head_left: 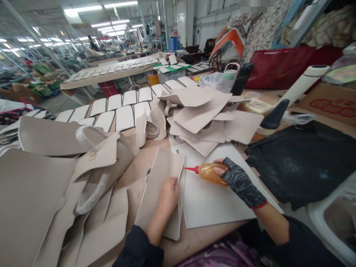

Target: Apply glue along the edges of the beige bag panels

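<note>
My left hand (168,194) pinches the edge of a beige leather bag panel (155,185), which is folded and tilted over the table. In my right hand (236,176), wearing a grey fingerless glove with a red cuff, lies a squeeze bottle of amber glue (213,173). Its thin red nozzle points left, and the tip is at the panel's right edge; whether it touches I cannot tell. Beneath the bottle is a white board (214,207). A stack of similar beige panels (200,115) rests on the board's far end.
Partly assembled beige bags with handles (97,159) crowd the left. White-faced pieces (125,118) lie in rows behind. To the right are black material (303,163), a white flask (307,83) and a cardboard box (330,102). Another person (261,29) stands at the back right.
</note>
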`<state>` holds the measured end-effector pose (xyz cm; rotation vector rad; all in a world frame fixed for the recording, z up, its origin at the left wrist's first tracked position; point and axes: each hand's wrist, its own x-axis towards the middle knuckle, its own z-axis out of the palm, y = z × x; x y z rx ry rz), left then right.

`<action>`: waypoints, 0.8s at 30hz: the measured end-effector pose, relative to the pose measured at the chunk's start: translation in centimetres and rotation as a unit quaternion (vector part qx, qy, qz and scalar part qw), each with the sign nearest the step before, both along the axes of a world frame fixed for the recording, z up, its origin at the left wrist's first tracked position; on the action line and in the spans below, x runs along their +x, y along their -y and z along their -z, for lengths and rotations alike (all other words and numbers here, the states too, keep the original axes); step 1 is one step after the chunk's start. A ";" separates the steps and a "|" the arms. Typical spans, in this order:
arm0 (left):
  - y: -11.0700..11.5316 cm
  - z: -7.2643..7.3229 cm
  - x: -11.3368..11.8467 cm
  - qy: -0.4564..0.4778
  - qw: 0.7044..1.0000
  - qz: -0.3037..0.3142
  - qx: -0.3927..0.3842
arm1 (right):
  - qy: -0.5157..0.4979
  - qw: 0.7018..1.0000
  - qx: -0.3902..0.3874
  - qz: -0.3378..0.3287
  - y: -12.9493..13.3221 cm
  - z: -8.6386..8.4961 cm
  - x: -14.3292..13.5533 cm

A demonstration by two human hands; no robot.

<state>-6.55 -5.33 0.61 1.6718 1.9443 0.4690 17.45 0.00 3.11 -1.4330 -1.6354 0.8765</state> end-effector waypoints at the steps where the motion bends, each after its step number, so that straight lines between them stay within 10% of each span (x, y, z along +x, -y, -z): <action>1: 0.0 0.0 0.0 -0.001 1.000 0.000 0.001 | 0.011 1.000 0.003 0.000 -0.3 -0.1 -0.2; 24: -0.1 0.1 0.0 -0.015 1.000 0.020 0.014 | 0.120 0.992 0.026 -0.027 -3.2 -1.1 -0.4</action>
